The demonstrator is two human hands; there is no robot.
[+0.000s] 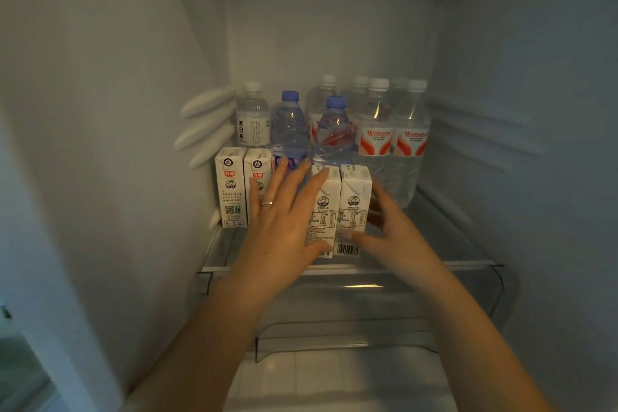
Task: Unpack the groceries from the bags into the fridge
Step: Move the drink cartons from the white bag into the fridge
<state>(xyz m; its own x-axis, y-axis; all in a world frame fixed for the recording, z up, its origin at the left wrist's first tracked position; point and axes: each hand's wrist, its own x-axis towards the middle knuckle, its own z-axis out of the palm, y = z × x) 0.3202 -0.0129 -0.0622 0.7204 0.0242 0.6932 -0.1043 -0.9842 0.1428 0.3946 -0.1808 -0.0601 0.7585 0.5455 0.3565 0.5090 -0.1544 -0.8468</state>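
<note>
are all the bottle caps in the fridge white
No, two bottles have blue caps, while the other bottles at the back of the shelf have white caps.

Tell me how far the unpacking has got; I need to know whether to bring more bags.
Done: water bottles stand at the back of the shelf, and two milk cartons stand at front left. In hand: the left hand and right hand press either side of two more cartons near the front edge. Left: no bags are in view, so I cannot tell what remains.
</note>
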